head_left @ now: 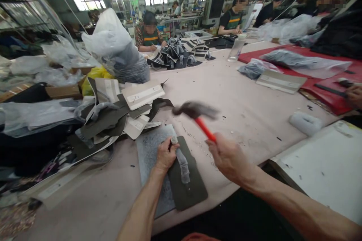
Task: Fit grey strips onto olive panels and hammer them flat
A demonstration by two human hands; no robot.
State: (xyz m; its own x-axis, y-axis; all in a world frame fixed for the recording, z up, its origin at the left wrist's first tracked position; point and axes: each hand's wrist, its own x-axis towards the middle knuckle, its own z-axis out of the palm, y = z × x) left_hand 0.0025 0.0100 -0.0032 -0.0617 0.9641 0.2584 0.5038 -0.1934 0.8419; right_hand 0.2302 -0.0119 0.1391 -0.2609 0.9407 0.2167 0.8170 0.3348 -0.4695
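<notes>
My right hand (229, 156) is closed round the red handle of a claw hammer (195, 110), its head raised above the table and blurred by motion. My left hand (166, 154) pinches a short upright tool with a pale round top (174, 140), perhaps a punch; its lower end is hidden by my fingers. Beneath that hand lies a dark grey-green panel (192, 192) with a plastic-wrapped strip (183, 167) along it. The panel partly covers a speckled grey board (151, 147) on the table.
Stacked panels (121, 113) crowd the left, beside a tall plastic sack (115, 45). At right are a white roll (305, 123), a white board (328, 162) and red sheets (336, 94). A bottle (236, 48) stands farther back. Co-workers sit across the table.
</notes>
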